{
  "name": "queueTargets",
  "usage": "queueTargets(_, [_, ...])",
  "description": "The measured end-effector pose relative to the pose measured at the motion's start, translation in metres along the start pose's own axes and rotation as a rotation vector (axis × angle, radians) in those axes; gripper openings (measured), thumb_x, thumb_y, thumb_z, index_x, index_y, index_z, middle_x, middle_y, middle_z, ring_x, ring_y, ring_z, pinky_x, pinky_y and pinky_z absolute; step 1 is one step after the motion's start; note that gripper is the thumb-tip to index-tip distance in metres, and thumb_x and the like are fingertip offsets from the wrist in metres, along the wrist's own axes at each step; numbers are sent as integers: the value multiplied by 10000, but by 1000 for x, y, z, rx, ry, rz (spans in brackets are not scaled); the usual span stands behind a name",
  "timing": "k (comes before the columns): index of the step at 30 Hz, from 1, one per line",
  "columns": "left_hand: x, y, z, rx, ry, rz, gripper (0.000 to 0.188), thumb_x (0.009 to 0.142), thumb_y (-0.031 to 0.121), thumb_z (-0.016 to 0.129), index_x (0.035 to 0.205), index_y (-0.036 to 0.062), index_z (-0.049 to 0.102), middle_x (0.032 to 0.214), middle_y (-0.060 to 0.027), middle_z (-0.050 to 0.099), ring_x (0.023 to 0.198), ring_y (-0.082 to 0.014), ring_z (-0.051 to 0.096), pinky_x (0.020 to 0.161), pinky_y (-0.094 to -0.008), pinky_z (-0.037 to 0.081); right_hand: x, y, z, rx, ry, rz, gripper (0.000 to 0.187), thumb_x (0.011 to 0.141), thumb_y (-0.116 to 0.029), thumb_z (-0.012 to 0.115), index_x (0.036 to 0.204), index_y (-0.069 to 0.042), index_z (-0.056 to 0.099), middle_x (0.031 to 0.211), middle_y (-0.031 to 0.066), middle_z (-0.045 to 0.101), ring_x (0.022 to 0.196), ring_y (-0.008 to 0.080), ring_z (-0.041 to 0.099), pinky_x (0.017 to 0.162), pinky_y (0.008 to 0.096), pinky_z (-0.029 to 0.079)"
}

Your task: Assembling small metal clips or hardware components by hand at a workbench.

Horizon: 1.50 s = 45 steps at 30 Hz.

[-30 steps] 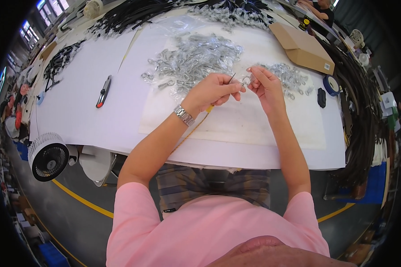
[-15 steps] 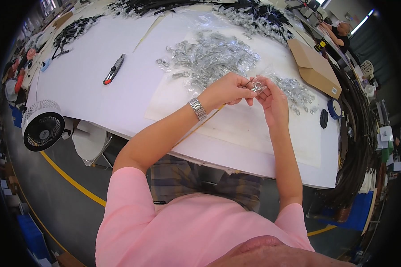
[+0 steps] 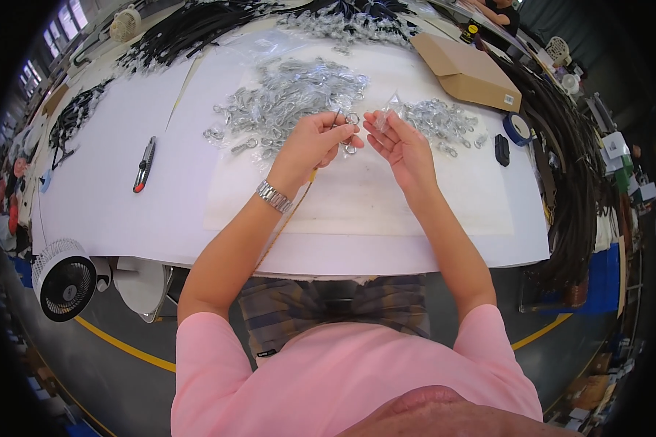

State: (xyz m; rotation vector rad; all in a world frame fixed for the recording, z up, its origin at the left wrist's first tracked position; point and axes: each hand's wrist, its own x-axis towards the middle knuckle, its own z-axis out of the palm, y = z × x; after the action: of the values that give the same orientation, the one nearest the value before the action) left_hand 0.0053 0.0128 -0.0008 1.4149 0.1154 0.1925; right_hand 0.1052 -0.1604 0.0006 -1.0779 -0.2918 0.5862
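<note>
My left hand (image 3: 317,149) is closed on a silver metal clasp (image 3: 352,118) with a round ring end; a thin dark pointed piece also sticks up from its fingers. Below that hand, a yellow-brown cord (image 3: 288,222) runs to the table's near edge. My right hand (image 3: 407,153), just to the right, has a small clear plastic bag (image 3: 388,111) pinched at its fingertips. Beyond the left hand lies a large heap of silver clasps in clear bags (image 3: 291,91). A smaller heap of silver clasps (image 3: 444,120) lies beyond the right hand.
A black-and-red utility knife (image 3: 144,166) lies at left on the white table (image 3: 153,226). A cardboard box (image 3: 470,76), a roll of blue tape (image 3: 517,129) and a black object (image 3: 501,149) are at right. Black straps (image 3: 197,29) line the far edge. A fan (image 3: 67,284) stands left.
My hands have drawn apart: the metal clasp now shows in the left fingers and the clear bag in the right. The whole view has shifted, so the table things appear further left.
</note>
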Motion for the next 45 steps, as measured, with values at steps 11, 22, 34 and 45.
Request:
queueTargets(11, [-5,4,13,80,127,65,205,956,189,739,1021,-5,738,806,-20,712,498,-9,388,439,-188,274,3,8,2,-51,-10,-50,348,1033,-336,632,1163,-24,715,1173,99,750,1097,179,701,994,322,518])
queueTargets(22, [-9,1,14,19,203,113,203,962,120,692,1081,-44,711,913,-128,778,483,-3,416,428,-174,301,-4,11,8,-26,-33,-91,377,1045,-311,608,1229,9,685,1203,132,742,1081,176,707,988,326,535])
queueTargets(34, [-11,6,17,36,228,98,207,968,115,685,1094,-48,703,895,-125,779,487,2,416,436,-170,308,1,15,4,-7,-35,-117,378,1040,-311,610,1194,26,683,1170,146,750,1067,185,713,985,326,541])
queueTargets(45, [-12,7,17,59,214,95,207,964,119,692,1085,-47,711,889,-127,782,483,6,407,432,-170,298,-2,9,5,-28,-3,-101,373,1044,-334,608,1117,16,711,1150,150,757,1040,183,722,969,330,552])
